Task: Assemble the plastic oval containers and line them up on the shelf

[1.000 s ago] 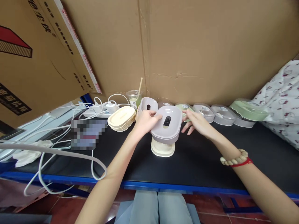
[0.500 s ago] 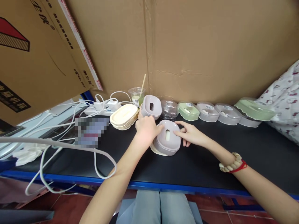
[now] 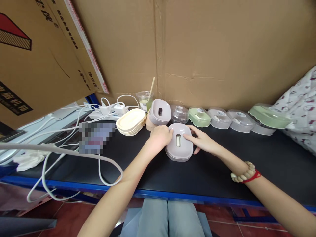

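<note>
A mauve-grey plastic box (image 3: 186,149) with rounded corners is between my two hands, over the black tabletop near the middle. A pale bar shows through the slot in its top. My left hand (image 3: 160,136) grips its left side, fingers closed and partly hidden. My right hand (image 3: 202,141) holds the right side, thumb on the top and fingers around the edge. Just behind the left hand stand stacked mauve-grey slotted parts (image 3: 154,120), with a beige part under them. To their left is a stack of cream oval trays (image 3: 132,120).
Along the back stand a clear lid stack (image 3: 179,114), a green lidded box (image 3: 199,118), mauve lidded boxes (image 3: 219,119) and a green cover (image 3: 268,115). A drink cup (image 3: 144,99) stands behind the trays. White cables (image 3: 81,152) loop across the left, over my forearm.
The mauve-grey box has shifted slightly right and away from me. The cream edge that showed beneath it is out of sight, and the pale bar fills more of the slot.
</note>
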Tool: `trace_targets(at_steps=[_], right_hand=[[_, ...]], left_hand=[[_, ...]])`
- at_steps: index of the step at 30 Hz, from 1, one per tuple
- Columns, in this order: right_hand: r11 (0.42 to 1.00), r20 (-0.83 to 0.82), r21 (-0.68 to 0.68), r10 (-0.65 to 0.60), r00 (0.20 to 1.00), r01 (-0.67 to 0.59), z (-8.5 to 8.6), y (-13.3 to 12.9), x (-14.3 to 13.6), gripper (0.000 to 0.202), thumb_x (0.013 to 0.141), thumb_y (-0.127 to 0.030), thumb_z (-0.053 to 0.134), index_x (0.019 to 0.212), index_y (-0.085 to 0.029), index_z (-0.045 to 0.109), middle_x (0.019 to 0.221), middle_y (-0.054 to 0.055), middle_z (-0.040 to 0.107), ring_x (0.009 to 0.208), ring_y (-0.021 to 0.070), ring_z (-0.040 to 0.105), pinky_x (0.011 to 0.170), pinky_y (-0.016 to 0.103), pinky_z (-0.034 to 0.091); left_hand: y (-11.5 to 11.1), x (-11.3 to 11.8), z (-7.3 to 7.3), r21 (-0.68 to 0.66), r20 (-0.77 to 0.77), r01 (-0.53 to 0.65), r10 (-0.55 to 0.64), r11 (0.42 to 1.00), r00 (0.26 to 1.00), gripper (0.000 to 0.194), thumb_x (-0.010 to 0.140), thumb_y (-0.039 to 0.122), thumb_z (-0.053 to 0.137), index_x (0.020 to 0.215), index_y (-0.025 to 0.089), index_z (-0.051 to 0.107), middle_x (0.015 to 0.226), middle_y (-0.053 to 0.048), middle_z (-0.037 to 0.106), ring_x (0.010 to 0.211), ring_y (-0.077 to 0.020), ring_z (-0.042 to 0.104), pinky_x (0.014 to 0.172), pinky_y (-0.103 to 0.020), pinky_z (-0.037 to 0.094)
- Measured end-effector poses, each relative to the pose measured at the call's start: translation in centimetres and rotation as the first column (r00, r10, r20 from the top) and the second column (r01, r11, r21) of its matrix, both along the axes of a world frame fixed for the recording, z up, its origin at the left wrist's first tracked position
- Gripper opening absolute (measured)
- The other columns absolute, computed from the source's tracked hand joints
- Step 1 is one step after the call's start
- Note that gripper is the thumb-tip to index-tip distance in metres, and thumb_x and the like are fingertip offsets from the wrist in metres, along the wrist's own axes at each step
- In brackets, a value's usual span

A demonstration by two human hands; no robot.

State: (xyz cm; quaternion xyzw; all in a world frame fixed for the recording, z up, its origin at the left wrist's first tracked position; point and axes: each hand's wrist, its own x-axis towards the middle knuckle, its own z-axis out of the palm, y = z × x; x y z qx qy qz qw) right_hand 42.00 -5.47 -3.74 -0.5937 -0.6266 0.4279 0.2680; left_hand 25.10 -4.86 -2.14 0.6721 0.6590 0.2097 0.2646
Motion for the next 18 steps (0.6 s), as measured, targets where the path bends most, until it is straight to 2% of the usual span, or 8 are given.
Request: trace_targets(at_steps=[2,4,7,10,12,14,16,18], right_hand=[[0.999,-0.037,0.003,-0.035,0.999,0.035,0.2,0.0,0.1,0.043,0.082,-0.026,0.060,0.124,-0.024,0.053,0.111,0.007,0.063,0.061,0.0115,0.064,0.036,0.021,0.054],[0.998,-0.094,-0.010,-0.062,0.994,0.061,0.3,0.2,0.2,0.036,0.081,-0.025,0.060,0.116,-0.024,0.053,0.098,0.004,0.065,0.059,0.0113,0.063,0.037,0.020,0.054],[0.999,-0.197,-0.018,-0.052,0.979,0.050,0.2,0.5,0.5,0.027,0.079,-0.030,0.062,0.104,-0.024,0.052,0.074,-0.002,0.062,0.058,0.0124,0.062,0.038,0.020,0.052],[0.997,-0.246,0.069,-0.009,0.969,0.027,0.1,0.7,0.8,0.028,0.076,-0.040,0.066,0.095,-0.023,0.053,0.063,-0.005,0.059,0.052,0.0111,0.056,0.038,0.018,0.045],[0.986,-0.253,0.162,0.010,0.967,0.033,-0.1,0.8,0.9,0.032,0.074,-0.045,0.067,0.094,-0.023,0.055,0.067,-0.004,0.060,0.053,0.0108,0.055,0.040,0.020,0.045],[0.955,-0.258,0.291,0.025,0.966,0.052,-0.2,1.0,1.1,0.036,0.072,-0.050,0.067,0.093,-0.023,0.057,0.080,0.000,0.065,0.061,0.0127,0.058,0.050,0.025,0.050],[0.896,-0.254,0.435,0.021,0.967,0.095,-0.3,1.2,1.2,0.038,0.070,-0.053,0.069,0.091,-0.023,0.058,0.094,0.003,0.066,0.076,0.0161,0.062,0.064,0.030,0.054],[0.836,-0.256,0.530,-0.002,0.967,0.142,-0.4,1.5,1.4,0.039,0.070,-0.054,0.069,0.093,-0.024,0.060,0.104,0.005,0.066,0.092,0.0199,0.062,0.076,0.035,0.054]], left_hand=[[0.1,0.1,0.0,-0.029,-0.017,-0.012,0.012,1.000,1.000,0.024,0.083,0.034,0.049,0.076,0.017,0.065,0.083,-0.016,0.074,0.098,-0.0323,0.068,0.084,-0.036,0.047],[0.2,0.2,0.0,-0.026,0.001,-0.034,0.034,0.999,0.999,0.027,0.085,0.038,0.049,0.081,0.016,0.064,0.095,-0.019,0.073,0.103,-0.0338,0.066,0.085,-0.036,0.046],[0.4,0.4,0.0,0.020,0.135,-0.055,0.052,0.998,0.989,0.031,0.082,0.042,0.053,0.094,0.014,0.061,0.106,-0.018,0.071,0.104,-0.0332,0.064,0.083,-0.035,0.045],[0.5,0.5,0.1,0.038,0.319,-0.022,0.009,0.999,0.948,0.037,0.078,0.044,0.059,0.102,0.015,0.061,0.109,-0.015,0.070,0.101,-0.0297,0.064,0.081,-0.033,0.046],[0.4,0.7,0.2,0.028,0.404,0.037,-0.045,0.999,0.914,0.033,0.076,0.043,0.062,0.094,0.016,0.065,0.104,-0.013,0.072,0.098,-0.0283,0.065,0.078,-0.032,0.046],[0.2,0.9,0.2,0.036,0.463,0.076,-0.084,0.996,0.882,0.027,0.074,0.041,0.064,0.081,0.016,0.068,0.093,-0.010,0.073,0.091,-0.0265,0.065,0.074,-0.032,0.046],[0.0,1.1,0.3,0.057,0.534,0.069,-0.089,0.996,0.841,0.023,0.072,0.039,0.067,0.075,0.016,0.068,0.085,-0.008,0.072,0.086,-0.0238,0.065,0.072,-0.030,0.045],[-0.1,1.3,0.3,0.059,0.633,0.066,-0.088,0.996,0.769,0.023,0.072,0.037,0.069,0.077,0.015,0.069,0.084,-0.007,0.071,0.085,-0.0214,0.064,0.073,-0.029,0.045]])
